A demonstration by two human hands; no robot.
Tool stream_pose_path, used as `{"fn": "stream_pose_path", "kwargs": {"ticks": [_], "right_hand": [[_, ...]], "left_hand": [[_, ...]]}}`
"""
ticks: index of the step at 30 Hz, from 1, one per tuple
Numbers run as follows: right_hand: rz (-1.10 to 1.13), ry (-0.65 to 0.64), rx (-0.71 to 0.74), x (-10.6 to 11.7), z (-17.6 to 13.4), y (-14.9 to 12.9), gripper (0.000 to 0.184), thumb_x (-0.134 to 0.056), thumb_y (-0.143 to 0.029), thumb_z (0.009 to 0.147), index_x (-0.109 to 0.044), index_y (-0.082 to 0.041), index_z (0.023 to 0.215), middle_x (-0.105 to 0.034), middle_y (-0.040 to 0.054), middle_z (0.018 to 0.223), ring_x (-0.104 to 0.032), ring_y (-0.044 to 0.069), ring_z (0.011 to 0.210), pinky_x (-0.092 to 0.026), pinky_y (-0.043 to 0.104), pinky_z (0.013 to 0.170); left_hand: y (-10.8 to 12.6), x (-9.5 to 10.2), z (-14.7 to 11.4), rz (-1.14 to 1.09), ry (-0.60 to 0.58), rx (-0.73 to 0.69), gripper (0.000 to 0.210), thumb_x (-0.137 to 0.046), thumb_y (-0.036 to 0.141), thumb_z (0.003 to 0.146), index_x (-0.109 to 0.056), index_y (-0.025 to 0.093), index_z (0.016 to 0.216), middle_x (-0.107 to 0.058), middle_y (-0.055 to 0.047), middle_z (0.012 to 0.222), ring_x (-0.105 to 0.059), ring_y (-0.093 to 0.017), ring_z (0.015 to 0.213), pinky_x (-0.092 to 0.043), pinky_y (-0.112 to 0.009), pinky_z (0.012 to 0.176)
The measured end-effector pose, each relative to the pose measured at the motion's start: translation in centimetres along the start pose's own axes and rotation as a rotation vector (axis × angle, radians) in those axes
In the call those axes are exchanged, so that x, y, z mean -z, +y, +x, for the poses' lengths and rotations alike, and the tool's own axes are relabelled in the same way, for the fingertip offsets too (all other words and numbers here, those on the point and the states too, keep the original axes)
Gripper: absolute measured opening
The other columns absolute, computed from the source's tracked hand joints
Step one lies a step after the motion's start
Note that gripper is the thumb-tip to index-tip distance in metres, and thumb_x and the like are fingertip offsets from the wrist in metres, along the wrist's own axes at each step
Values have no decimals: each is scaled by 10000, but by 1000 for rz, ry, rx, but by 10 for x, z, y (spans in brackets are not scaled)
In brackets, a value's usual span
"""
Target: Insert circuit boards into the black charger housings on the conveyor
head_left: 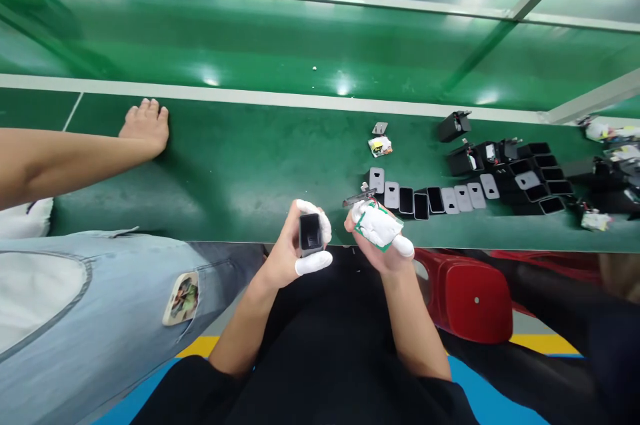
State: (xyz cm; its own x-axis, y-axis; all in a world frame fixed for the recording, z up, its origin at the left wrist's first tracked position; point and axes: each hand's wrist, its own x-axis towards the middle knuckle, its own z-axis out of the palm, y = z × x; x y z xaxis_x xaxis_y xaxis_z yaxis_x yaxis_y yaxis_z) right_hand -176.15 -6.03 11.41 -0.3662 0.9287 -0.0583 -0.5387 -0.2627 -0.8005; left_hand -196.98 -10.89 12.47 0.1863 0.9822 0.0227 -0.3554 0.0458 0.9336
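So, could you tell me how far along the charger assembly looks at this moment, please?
Nothing on the green belt can be told as finished. In hand: the left hand holds an open black housing, and the right hand holds a green circuit board just beside it, not yet inserted. Left: a row of grey and black shells and a pile of open housings wait on the belt.

I see my left hand [295, 248], fingertips capped in white, gripping a small black housing [310, 233] with its open end up. My right hand [383, 235] grips a green circuit board [376, 225]. Beyond them, a row of black housings and grey covers [440, 198] lies on the green surface [250, 158]. A co-worker's hand [146, 126] rests on it at far left.
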Motion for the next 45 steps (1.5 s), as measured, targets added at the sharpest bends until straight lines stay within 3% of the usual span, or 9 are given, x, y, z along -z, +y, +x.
{"fn": "stream_pose_path", "kwargs": {"ticks": [5,11,19,21,24,28,33,38,45], "right_hand": [[-79,111,21,3,-7,-7,682,-956,-683,623,-768,-307,1160,-720,109,1137,-684,311,967,-625,547,924],[-170,22,103,15,-21,-18,672,-1025,-559,616,-768,-299,1180,-715,117,1105,-713,343,1027,-640,559,909],[-231,39,122,10,-24,-20,687,-1024,-640,574,-758,-289,1102,-704,119,1049,-710,404,1099,-641,617,916],[-221,64,117,11,-23,-17,693,-1028,-625,574,-757,-293,1119,-711,119,1056,-712,398,1098,-639,615,925],[-209,86,120,11,-20,-13,679,-1028,-574,601,-767,-300,1163,-721,121,1076,-715,388,1096,-638,614,944],[-185,122,103,8,-16,-9,696,-1032,-565,615,-760,-317,1206,-732,118,1137,-717,365,1095,-645,592,957],[-183,151,107,5,-15,-7,673,-1028,-553,643,-755,-328,1215,-739,116,1209,-727,336,1045,-654,582,952],[-227,157,199,0,-19,-12,641,-1026,-518,668,-758,-336,1222,-753,104,1136,-735,359,1105,-646,608,995],[-377,16,370,-20,-16,-25,659,-1088,-434,610,-771,-294,1171,-783,81,1046,-781,353,1045,-678,590,963]], "left_hand": [[-1,-4,0,116,-20,-91,670,-967,309,813,-416,345,1191,-611,-19,1136,-661,-175,940,-610,-311,767],[0,-4,-2,207,-32,-199,714,-1020,335,782,-524,355,1295,-680,-65,1257,-758,-278,1163,-674,-468,980],[-3,-2,-5,183,-34,-175,792,-1078,403,696,-538,333,1271,-763,-109,1293,-799,-363,1235,-711,-552,998],[-6,-4,-3,162,38,-169,818,-1093,483,651,-508,314,1198,-753,-76,1181,-832,-329,1076,-736,-477,837],[-12,-6,1,189,313,-190,910,-1141,470,536,-435,308,1086,-651,39,1006,-757,-174,744,-658,-319,595],[-21,-11,7,217,566,-169,855,-1117,357,632,-467,318,1185,-643,63,1014,-742,-127,733,-687,-305,672],[-27,-22,8,98,435,-198,434,-905,342,938,-531,291,1150,-728,-37,1241,-824,-305,1205,-710,-569,1056],[-24,-30,2,436,518,-412,475,-820,217,981,-513,305,1333,-681,-64,1241,-788,-219,1103,-714,-451,989],[-22,-38,-4,580,350,-482,688,-769,227,959,-432,253,1559,-552,-131,1367,-651,-269,1288,-647,-524,1109]]}}
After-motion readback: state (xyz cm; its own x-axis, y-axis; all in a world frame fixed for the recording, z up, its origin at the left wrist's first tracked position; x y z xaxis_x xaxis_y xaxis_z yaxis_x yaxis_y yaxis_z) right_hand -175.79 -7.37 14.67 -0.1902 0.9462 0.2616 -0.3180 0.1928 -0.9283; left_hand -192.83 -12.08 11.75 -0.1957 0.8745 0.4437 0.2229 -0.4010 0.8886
